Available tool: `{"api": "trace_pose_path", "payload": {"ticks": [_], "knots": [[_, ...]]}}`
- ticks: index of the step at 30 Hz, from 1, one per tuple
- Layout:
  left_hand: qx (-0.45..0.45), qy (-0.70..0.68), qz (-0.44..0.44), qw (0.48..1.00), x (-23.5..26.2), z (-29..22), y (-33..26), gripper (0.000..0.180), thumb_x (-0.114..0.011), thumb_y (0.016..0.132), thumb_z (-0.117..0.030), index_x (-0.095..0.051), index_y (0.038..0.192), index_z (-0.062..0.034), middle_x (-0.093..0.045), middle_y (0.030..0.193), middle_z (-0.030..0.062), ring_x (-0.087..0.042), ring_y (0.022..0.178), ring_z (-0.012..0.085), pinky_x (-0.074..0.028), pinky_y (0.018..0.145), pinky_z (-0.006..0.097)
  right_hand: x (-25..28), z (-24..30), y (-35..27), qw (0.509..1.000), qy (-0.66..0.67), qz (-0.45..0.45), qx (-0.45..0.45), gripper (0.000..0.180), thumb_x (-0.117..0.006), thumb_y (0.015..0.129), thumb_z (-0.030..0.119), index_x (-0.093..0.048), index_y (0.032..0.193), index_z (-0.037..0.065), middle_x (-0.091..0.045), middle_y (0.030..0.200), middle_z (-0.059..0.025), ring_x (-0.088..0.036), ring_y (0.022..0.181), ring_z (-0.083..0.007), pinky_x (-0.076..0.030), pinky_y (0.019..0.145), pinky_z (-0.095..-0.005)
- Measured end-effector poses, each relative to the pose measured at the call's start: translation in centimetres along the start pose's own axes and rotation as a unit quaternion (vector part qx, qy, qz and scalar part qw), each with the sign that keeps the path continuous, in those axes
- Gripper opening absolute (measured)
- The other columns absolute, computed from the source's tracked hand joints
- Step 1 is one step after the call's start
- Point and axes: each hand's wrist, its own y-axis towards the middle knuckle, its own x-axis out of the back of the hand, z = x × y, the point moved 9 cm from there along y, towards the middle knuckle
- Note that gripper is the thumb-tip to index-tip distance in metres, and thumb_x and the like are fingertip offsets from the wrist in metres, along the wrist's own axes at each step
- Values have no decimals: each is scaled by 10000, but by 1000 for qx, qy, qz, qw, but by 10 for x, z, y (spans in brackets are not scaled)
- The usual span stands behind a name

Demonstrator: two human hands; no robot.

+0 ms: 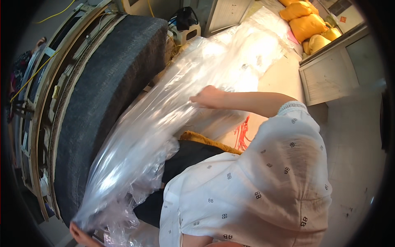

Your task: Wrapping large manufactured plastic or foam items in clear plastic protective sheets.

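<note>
While sheet drapes: clear plastic sheet [164, 123] over grey cushion [107, 90]
Right hand [207, 97]: pressing plastic, fingers curled on it
Left hand [80, 235]: gripping sheet's lower edge

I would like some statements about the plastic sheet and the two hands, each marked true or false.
1. The right hand rests on the clear plastic sheet. True.
2. The left hand grips the sheet's lower end. True.
3. The sheet is black and opaque. False: it is transparent.
4. The dark grey padded piece lies right of the sheet. False: it lies left.
5. Yellow sacks are at the upper right. True.
</note>
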Motion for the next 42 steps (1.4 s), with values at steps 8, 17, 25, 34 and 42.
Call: {"api": "trace_pose_path", "payload": {"ticks": [8,17,25,34,42], "knots": [[25,-30,-96,995,19,12,-4,250,-625,848,-217,-630,790,26,-552,667,78,-461,616,161,-410,579,327,-29,-344,-155,908,-154,52,-386,481,-692,724,179,-545,1179,125,-614,1036,-138,-589,1003,-282,-483,792,-409],[107,-206,110,966,-87,60,73,370,-593,861,-320,-612,976,31,-593,887,99,-531,794,194,-434,741,332,411,-133,-18,557,138,-819,-8,479,-663,776,199,-414,1136,4,-523,928,-119,-513,790,-194,-446,767,-300],[377,-267,97,882,2,271,18,513,-580,842,-413,-595,1108,25,-607,1024,131,-571,907,221,-457,820,364,242,-49,190,938,20,-340,65,497,-468,897,399,-481,1272,73,-429,1362,-127,-354,1287,-283,-299,1039,-407],[296,4,-51,954,-32,123,41,592,-607,760,-573,-650,1092,-84,-649,1041,79,-583,975,187,-425,866,307,258,-120,237,944,192,-268,-6,561,-421,926,418,-435,1316,15,-421,1366,-161,-401,1259,-275,-296,1030,-317],[231,61,-233,943,-46,111,56,428,-624,753,-521,-710,908,-132,-684,851,83,-640,857,224,-458,783,310,303,-18,227,862,-103,-483,113,220,-493,925,202,-575,1053,43,-518,1133,-121,-551,948,-253,-449,793,-326]]}}
